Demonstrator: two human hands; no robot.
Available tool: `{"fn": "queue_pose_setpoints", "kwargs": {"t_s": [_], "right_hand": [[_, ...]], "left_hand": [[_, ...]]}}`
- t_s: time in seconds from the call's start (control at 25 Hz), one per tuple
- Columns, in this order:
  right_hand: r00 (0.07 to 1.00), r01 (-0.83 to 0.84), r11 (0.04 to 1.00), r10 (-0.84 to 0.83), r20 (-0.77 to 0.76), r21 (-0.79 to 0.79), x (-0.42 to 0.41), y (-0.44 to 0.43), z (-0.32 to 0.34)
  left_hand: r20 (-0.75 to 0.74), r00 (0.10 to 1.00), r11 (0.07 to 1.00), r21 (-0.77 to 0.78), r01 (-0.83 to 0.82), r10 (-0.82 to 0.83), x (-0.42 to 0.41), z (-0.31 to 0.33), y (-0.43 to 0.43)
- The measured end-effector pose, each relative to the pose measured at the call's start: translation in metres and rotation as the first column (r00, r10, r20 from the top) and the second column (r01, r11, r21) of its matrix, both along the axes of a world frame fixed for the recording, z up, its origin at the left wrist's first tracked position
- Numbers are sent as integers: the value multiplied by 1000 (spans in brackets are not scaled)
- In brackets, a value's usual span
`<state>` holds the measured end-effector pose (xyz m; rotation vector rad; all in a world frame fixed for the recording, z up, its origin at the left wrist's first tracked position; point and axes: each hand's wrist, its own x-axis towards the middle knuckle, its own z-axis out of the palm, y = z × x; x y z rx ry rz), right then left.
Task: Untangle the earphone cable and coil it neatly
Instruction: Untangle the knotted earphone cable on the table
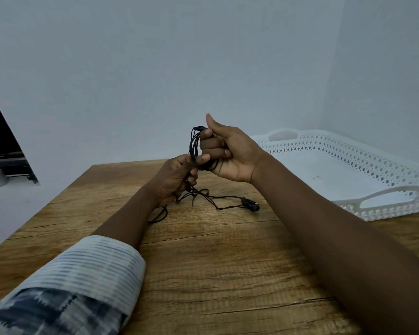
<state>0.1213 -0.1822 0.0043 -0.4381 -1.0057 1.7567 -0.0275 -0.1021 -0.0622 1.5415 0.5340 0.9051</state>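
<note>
Two hands (left hand (177, 176), right hand (230, 151)), one earphone cable (196, 146), one white tray (348, 175) and one wooden table (215, 262) are counted.

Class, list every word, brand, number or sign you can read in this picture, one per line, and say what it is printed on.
None can be read.
Earphone cable, earbuds, white tray, table: no print shows.
Dark object at the left edge: no text visible.
</note>
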Motion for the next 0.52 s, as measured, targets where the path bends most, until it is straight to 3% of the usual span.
{"fn": "queue_pose_setpoints", "kwargs": {"t_s": [0.16, 0.32, 0.44, 0.48, 0.52], "right_hand": [[940, 219, 975, -200, -276, 38, -1, 9, 3], [863, 439, 897, -403, -305, 58, 3, 12, 0], [803, 591, 770, -589, -89, 240, 1, 12, -5], [732, 616, 694, -679, 54, 372, 0, 12, -7], [601, 591, 607, -771, 211, 532, 0, 10, -9]], "left_hand": [[-70, 992, 994, 12, 107, -106, 4, -1, -11], [-187, 975, 990, 40, 134, -124, 7, 5, -12], [-325, 940, 975, 153, 162, -105, 8, 11, -18], [-350, 932, 971, 178, 160, -89, 10, 13, -21], [-362, 930, 969, 195, 149, -70, 11, 16, -24]]}}
